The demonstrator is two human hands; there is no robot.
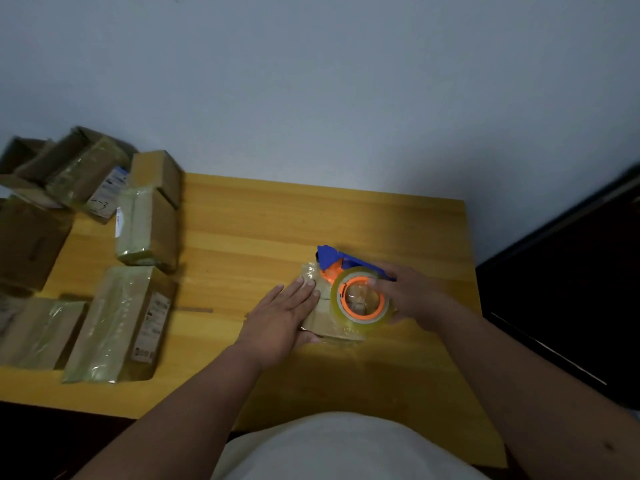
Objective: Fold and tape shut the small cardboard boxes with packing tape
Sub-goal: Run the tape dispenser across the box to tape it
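Head view: grey-blue wall behind, yellow wooden tabletop (263, 216) pushed against it, dark furniture cut off at the right edge.

Small cardboard box (332, 327) lies flat on the tabletop, directly under both hands; most of its top is covered, only the near edge and a strip between the hands show. Glossy tape already on it, flap seams hard to make out.

Left hand (280, 317) lies flat on the box, fingers (304, 289) straight and together, pressing down on the top. Thumb is tucked at the box's near edge, partly hidden.

Right hand (412, 296) grips the tape dispenser (349, 271), fingers curled over its blue frame from the far side. Clear tape roll (362, 299) on an orange hub sits just left of those fingers, over the box's right part. Dispenser's blue nose points away, just beyond the left fingertips. Whether the tape end touches the box: cannot tell.

Well left of the left fingers: a pile of taped boxes (121, 323), some with labels, several blurred and cut off by the frame edge.

White shirt (332, 448) fills the bottom centre; both forearms bare.
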